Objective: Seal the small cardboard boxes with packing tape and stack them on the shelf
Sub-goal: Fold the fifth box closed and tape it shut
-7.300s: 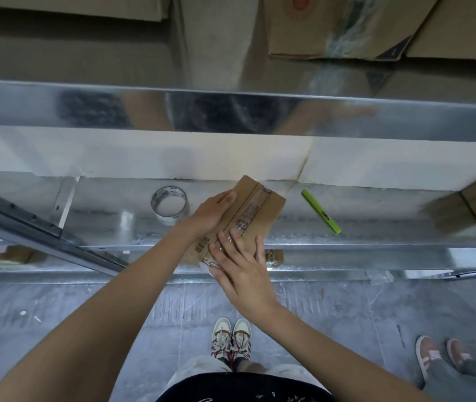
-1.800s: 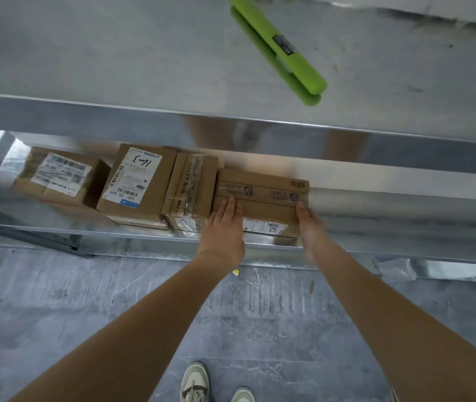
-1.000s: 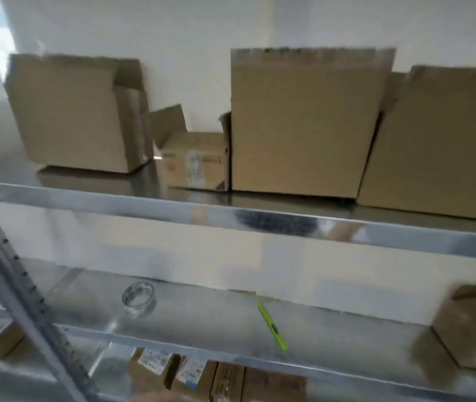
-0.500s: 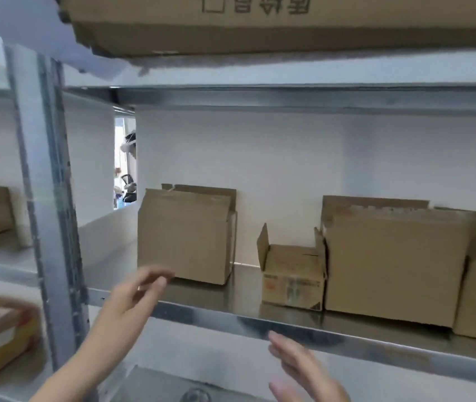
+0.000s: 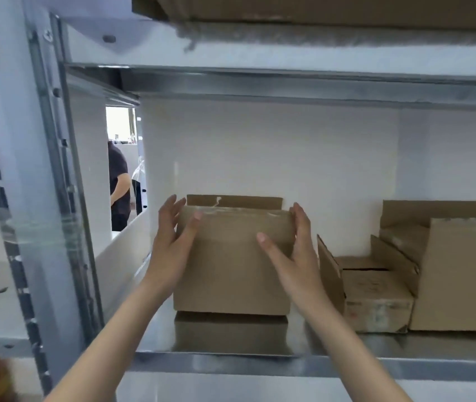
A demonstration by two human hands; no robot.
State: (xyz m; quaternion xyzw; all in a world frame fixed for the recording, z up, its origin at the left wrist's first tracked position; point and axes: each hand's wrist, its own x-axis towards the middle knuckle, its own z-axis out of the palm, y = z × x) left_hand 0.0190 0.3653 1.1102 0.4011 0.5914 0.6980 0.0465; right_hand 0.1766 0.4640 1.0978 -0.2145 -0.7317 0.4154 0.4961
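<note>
Open-flapped cardboard box [image 5: 232, 265] sits between both hands, left hand [image 5: 171, 242] at 9 o'clock, right hand [image 5: 292, 250] at 3, fingers spread against its sides.

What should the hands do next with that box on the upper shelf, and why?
Probably close both hands on its sides and draw it forward off the shelf. The left hand and right hand flank the cardboard box with fingers straight, not yet gripping, and its rear flap stands up unsealed.
</note>
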